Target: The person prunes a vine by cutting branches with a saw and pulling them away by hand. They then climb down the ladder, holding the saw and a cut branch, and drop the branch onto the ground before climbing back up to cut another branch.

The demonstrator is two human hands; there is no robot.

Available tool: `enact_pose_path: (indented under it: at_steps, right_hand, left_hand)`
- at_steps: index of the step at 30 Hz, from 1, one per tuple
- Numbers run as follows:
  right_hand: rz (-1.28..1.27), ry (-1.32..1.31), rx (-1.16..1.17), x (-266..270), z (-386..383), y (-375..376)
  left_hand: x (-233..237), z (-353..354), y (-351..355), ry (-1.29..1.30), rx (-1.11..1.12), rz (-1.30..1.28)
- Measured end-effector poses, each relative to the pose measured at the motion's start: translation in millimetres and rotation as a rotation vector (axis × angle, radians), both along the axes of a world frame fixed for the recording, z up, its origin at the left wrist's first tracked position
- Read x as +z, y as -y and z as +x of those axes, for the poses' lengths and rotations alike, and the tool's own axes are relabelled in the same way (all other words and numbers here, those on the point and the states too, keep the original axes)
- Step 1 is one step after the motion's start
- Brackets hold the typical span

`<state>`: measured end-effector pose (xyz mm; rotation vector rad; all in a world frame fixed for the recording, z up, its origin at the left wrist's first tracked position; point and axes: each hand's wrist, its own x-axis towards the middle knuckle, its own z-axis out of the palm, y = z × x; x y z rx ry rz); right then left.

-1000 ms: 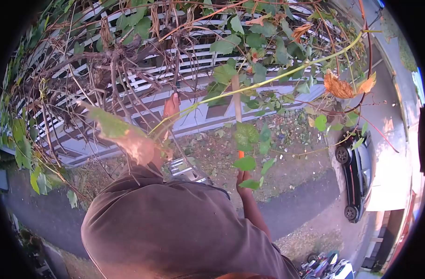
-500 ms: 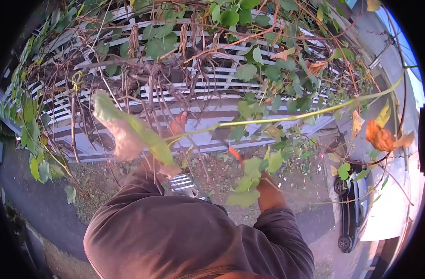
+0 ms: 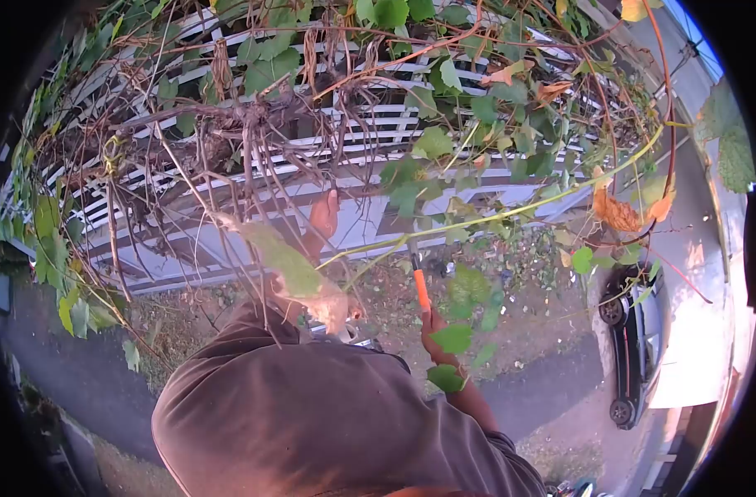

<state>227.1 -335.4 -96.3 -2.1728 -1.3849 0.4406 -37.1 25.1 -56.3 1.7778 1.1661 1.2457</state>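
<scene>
My left hand [image 3: 322, 217] is at the white rail of the slatted frame, fingers stretched upward, behind thin bare vine stems. A pale green shoot [image 3: 494, 217] crosses in front, running from beside my left wrist up to the right. My right hand [image 3: 433, 333] is closed on an orange-and-black handled tool [image 3: 421, 290], whose thin grey end points up toward the shoot. Green leaves [image 3: 452, 338] hang over my right wrist. A large, partly dried leaf [image 3: 283, 261] close to the camera hides much of my left forearm.
White slats [image 3: 378, 137] carry a tangle of woody vines [image 3: 254, 120] and leaves. Curled orange leaves [image 3: 616, 211] dangle at the right. Below lies leaf-littered ground [image 3: 527, 306], with a parked car [image 3: 630, 348] beside a pale wall.
My right arm has reached farther forward, and the orange tool now stands more upright and in fuller view. The shoot and near leaf have shifted, and more of my left hand shows.
</scene>
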Motion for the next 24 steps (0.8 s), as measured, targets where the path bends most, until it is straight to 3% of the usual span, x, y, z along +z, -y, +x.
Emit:
enact_pose_path:
  at_steps: [4,8,11,14,16,17,19,20,22,24]
  right_hand:
    - [0.046,-0.324,-0.154,31.1,-38.4,9.4]
    - [0.177,-0.627,-0.348,28.9,-57.5,24.2]
    - [0.108,-0.664,-0.333,-16.6,-47.1,46.2]
    - [0.182,-0.744,-0.308,-1.1,-50.0,36.0]
    - [0.227,0.521,-0.018,-6.3,-30.5,19.8]
    - [0.410,0.124,-0.012,-2.5,-26.3,3.9]
    - [0.592,-0.281,-0.003,2.2,-27.0,-34.0]
    - [0.572,-0.023,-0.043,4.1,-46.3,-48.7]
    - [0.547,0.236,-0.082,-8.7,-72.4,-59.0]
    - [-0.192,-0.267,-0.025,-22.6,-90.4,-64.3]
  left_hand:
    - [2.2,7.2,3.4,0.035,0.010,0.009]
    - [10.6,5.4,8.6,0.022,0.014,0.032]
    - [17.2,6.3,14.3,0.024,-0.003,0.031]
    - [14.1,4.1,8.4,0.023,-0.010,0.064]
    - [-6.2,13.3,2.1,0.106,-0.013,-0.020]
    - [1.0,11.7,6.2,0.079,-0.031,-0.040]
    - [-12.2,17.3,-1.4,0.088,0.017,-0.054]
    - [-6.0,15.9,2.7,0.085,0.021,-0.056]
    - [8.8,15.4,9.2,-0.018,0.033,-0.023]
    - [6.1,19.6,14.2,-0.033,0.093,-0.035]
